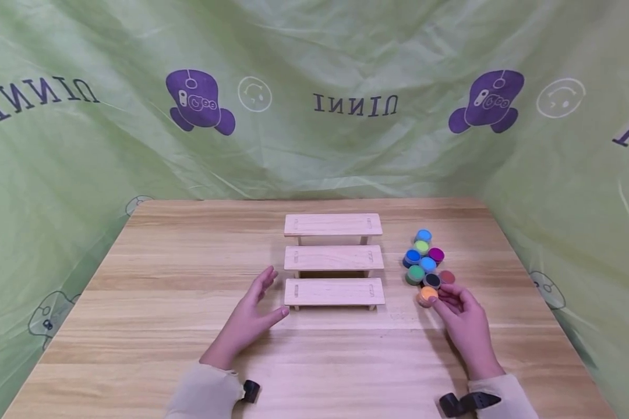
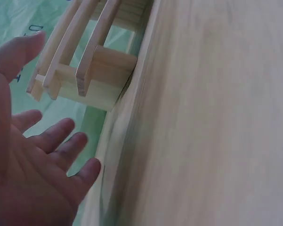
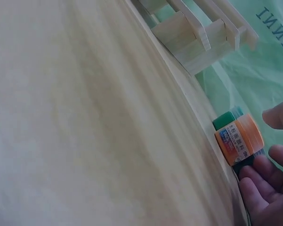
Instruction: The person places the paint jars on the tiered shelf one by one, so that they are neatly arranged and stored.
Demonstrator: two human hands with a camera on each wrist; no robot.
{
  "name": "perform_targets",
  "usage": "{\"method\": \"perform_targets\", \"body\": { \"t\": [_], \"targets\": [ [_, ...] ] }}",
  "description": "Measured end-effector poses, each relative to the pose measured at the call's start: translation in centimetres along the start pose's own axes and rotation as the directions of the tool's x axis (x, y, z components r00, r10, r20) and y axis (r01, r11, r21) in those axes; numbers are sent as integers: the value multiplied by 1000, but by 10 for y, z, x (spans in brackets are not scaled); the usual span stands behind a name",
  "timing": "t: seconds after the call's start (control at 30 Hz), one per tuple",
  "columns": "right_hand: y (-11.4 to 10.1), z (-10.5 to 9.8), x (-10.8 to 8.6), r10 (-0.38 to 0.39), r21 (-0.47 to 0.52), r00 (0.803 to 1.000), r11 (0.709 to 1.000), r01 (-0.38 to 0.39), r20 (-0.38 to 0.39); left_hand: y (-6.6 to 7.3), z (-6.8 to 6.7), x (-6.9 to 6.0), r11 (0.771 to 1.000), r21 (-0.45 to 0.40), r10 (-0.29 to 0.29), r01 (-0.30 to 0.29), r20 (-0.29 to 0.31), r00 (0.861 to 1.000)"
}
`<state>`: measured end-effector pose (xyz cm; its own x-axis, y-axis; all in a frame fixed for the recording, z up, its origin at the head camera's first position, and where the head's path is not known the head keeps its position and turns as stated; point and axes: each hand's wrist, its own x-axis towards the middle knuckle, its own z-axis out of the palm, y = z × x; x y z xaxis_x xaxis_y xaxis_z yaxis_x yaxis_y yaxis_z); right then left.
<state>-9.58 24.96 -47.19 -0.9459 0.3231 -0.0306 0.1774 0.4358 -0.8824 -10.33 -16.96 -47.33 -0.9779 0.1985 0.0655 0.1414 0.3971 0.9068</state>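
A three-tier wooden step rack [image 1: 334,291] of pale planks stands mid-table. Just left of its lowest step is my left hand [image 1: 248,317], fingers spread and holding nothing; the left wrist view shows the bare palm [image 2: 42,174] below the rack [image 2: 99,70]. To the rack's right sits a cluster of small paint jars, the nearest an orange paint jar [image 1: 427,297]. My right hand [image 1: 466,326] is at this jar's right side. In the right wrist view its thumb and fingers stand apart beside the orange jar [image 3: 240,139]; whether they touch it I cannot tell.
Behind the orange jar are a black jar [image 1: 432,281], a green jar [image 1: 415,274], a reddish-brown jar [image 1: 446,277], a magenta jar [image 1: 436,255], a dark blue jar [image 1: 412,258] and others. A green printed cloth [image 1: 293,157] surrounds the wooden table [image 1: 152,279].
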Motion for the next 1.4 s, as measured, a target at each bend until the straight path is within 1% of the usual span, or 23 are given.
{"method": "perform_targets", "body": {
  "t": [0.07, 0.2, 0.3, 0.4, 0.5, 0.7, 0.9, 1.07, 1.27, 1.4],
  "targets": [
    [2, 0, 0, -2, -24, 1000, 1000, 2, -9, -2, 5, 3, 1000, -21, -16, 16, 15, 1000],
    [4, 0, 1, -7, -47, 1000, 999, 6, -8, -6, 11, 9, 998, -59, -38, 39, 10, 999],
    [5, 0, 1, -11, -61, 1000, 998, 11, 0, -8, 14, 12, 997, -57, -59, 59, 9, 998],
    [6, 1, 2, -21, -74, 1000, 997, 22, 9, -9, 17, 14, 996, -38, -82, 83, 8, 997],
    [5, 2, 2, -19, -81, 1000, 997, 20, 16, -9, 17, 14, 996, -13, -94, 94, 7, 996],
    [3, 2, 1, 10, -101, 1000, 995, -8, 27, -10, 19, 13, 997, 19, -76, 76, 4, 997],
    [4, 2, 2, -6, -128, 1000, 992, 10, 26, -11, 22, 14, 997, 59, -39, 39, -12, 999],
    [7, 3, 2, -4, -176, 1000, 984, 5, 10, -9, 24, 14, 995, 89, -41, 41, -9, 999],
    [8, 5, 2, -7, -168, 1000, 986, 6, -3, -8, 23, 13, 994, 102, -29, 31, -13, 999],
    [6, 4, 2, 2, -147, 1000, 989, -3, -5, -9, 24, 13, 994, 102, -22, 24, -18, 1000]
  ]
}}
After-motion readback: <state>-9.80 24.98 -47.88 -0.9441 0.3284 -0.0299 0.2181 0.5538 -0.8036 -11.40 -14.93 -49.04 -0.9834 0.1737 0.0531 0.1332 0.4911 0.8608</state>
